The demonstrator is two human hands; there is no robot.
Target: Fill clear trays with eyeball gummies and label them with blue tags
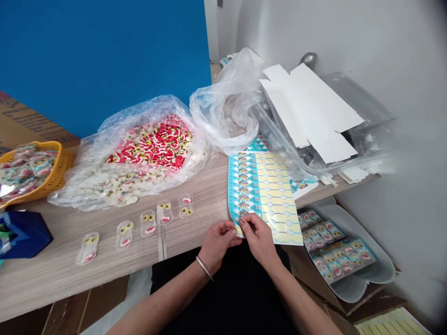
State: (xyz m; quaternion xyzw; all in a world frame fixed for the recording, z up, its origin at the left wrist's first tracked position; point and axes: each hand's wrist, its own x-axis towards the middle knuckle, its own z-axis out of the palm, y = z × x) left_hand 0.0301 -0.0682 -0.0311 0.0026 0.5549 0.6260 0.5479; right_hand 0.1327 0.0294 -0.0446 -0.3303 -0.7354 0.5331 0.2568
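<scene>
My left hand (220, 239) and my right hand (259, 238) meet at the near left corner of a sticker sheet (275, 195). Fingers and thumbs of both hands are pinched on that corner, which is slightly lifted. Blue printed labels fill the sheet's left part, while its right part shows yellow backing with blue outlines. What lies between the fingertips is partly hidden. Left of my hands, several small clear plastic shells (149, 223) form a row on the table (195, 200), each with yellow ring-shaped pieces and a red-and-white piece inside.
Behind the row lies an open plastic bag (153, 149) of loose red, white and yellow pieces. A yellow basket (63, 163) of packed shells and a dark blue box (30, 235) stand at left. White card (310, 107) tops a clear bin; a grey tub (380, 274) sits lower right.
</scene>
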